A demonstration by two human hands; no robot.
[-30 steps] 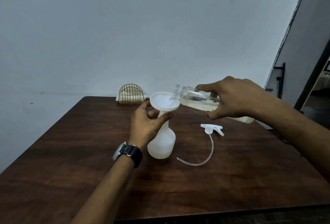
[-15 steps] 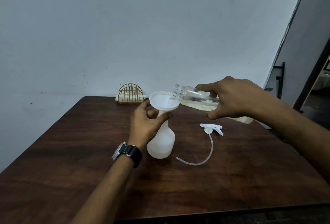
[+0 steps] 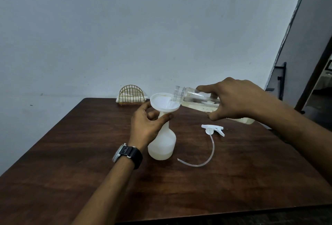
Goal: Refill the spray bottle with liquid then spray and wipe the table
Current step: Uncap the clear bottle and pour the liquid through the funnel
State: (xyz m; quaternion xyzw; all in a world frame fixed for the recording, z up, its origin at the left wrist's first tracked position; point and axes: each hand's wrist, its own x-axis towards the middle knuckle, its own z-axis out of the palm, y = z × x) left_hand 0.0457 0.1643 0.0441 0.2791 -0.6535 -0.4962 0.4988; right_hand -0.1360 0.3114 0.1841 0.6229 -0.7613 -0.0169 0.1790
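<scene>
We are mid-pour. Our left hand (image 3: 146, 127) curls round the neck of the spray bottle (image 3: 162, 146), thumb and fingers pinching just under the funnel (image 3: 161, 101) seated in its mouth. The bottle stands upright near the middle of the table (image 3: 71, 153), with only a shallow layer of liquid in its base. Our right hand (image 3: 235, 99) grips the clear bottle (image 3: 193, 99), tipped almost flat, its open mouth over the funnel's right rim and a thin stream running into the bowl.

The risks, as we judge them, lie in the pour. The mouth sits by the rim rather than over the centre, so a small drift to the right would send liquid down the outside of the funnel and onto the wood. Tipping harder could fill the bowl faster than the narrow stem drains, and it would spill over our fingers. The clear bottle is far from empty, so a gulp of air may make the stream surge. If our left grip slackens or nudges the funnel, it could tilt, or the light spray bottle could topple.

The trigger head (image 3: 212, 129) and its tube (image 3: 206, 160) lie just right of the spray bottle, near our right hand. A lowered forearm could drag them across the table.
</scene>
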